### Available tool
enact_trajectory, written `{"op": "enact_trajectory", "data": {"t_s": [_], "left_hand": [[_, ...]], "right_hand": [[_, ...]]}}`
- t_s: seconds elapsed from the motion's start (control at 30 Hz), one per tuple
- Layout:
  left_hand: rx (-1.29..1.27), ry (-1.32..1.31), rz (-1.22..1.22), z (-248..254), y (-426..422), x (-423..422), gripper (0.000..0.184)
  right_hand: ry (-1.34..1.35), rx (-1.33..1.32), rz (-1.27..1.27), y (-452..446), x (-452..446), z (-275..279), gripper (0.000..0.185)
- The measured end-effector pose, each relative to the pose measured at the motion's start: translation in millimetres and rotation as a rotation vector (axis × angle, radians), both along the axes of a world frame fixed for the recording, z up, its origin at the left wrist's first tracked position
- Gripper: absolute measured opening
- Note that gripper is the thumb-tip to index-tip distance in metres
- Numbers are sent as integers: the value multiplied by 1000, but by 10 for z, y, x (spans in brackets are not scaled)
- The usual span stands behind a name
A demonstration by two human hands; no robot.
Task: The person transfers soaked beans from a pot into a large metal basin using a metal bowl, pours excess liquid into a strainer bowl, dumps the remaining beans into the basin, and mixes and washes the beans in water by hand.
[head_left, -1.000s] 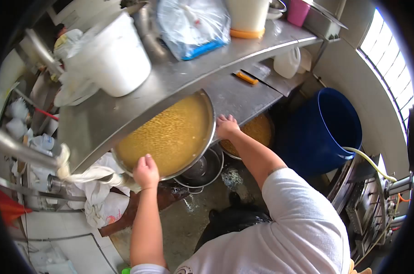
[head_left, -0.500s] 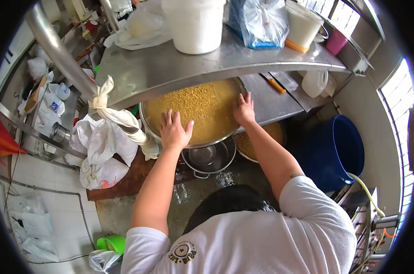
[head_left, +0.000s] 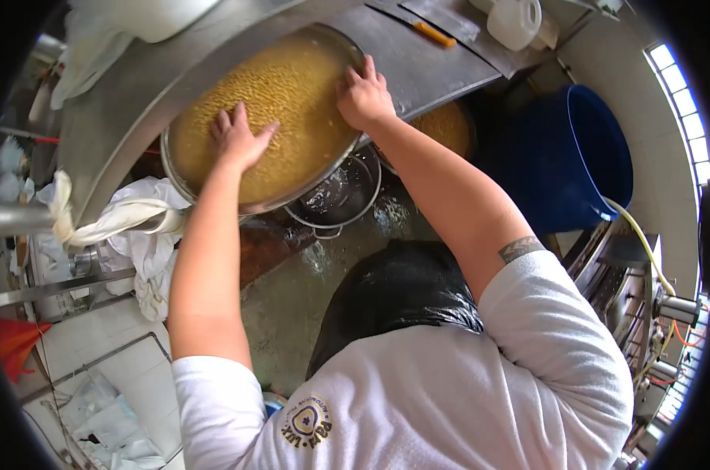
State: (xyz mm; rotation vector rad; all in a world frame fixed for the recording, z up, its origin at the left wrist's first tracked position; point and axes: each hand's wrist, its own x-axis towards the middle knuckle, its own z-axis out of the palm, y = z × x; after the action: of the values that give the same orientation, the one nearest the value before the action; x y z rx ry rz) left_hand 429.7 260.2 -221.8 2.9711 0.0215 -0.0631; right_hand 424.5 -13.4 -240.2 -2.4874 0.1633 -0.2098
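A wide metal basin (head_left: 169,166) holds yellow beans or kernels (head_left: 280,82) in cloudy yellowish water. My left hand (head_left: 241,142) is open, fingers spread, over the beans at the near left side of the basin. At the basin's right rim is my right hand (head_left: 367,98), its fingers straddling the edge, thumb side inward. Below the basin on the floor, a metal pot (head_left: 339,192) shows a rippled, glinting surface. Part of the basin's far side lies under the steel shelf.
An orange-handled knife (head_left: 433,34) and a white plastic jug (head_left: 516,22) lie on the steel table (head_left: 449,70). Another container of yellow beans (head_left: 445,129) stands below, beside a blue barrel (head_left: 598,157). Knotted cloth (head_left: 120,219) wraps the shelf post. White sacks (head_left: 147,243) sit left.
The view has swung and moved closer to the basin. My left hand has gone from the near rim to over the beans. Glints and ripples now show in the pot below.
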Motion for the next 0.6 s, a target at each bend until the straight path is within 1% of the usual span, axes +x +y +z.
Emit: {"op": "enact_trajectory", "data": {"t_s": [0.17, 0.23, 0.27, 0.33, 0.37, 0.4, 0.43, 0.5, 0.57, 0.6], "left_hand": [[127, 71, 25, -79, -14, 341, 107], [203, 132, 39, -95, -16, 491, 99], [205, 141, 34, -121, -25, 560, 99], [251, 225, 92, -184, -34, 721, 91], [297, 211, 75, -451, 117, 950, 89], [300, 221, 66, -510, 185, 1100, 89], [146, 252, 175, -588, 218, 1189, 86], [-5, 297, 279, -715, 107, 1326, 84], [785, 665, -220, -588, -65, 1492, 60], [1113, 790, -408, -520, -146, 1516, 52]], "right_hand": [[87, 55, -7, 1, -24, 119, 49], [90, 57, 7, -4, -26, 123, 47], [99, 59, 1, -4, -31, 125, 47], [82, 79, 14, -1, -35, 131, 45], [91, 82, 8, 2, -16, 122, 45], [72, 82, 12, 7, -4, 102, 44], [57, 81, 12, 6, -13, 70, 43], [66, 93, 7, 0, -3, 65, 42], [49, 95, 13, 9, 10, 36, 41], [55, 98, 11, 1, 14, 23, 41]]}}
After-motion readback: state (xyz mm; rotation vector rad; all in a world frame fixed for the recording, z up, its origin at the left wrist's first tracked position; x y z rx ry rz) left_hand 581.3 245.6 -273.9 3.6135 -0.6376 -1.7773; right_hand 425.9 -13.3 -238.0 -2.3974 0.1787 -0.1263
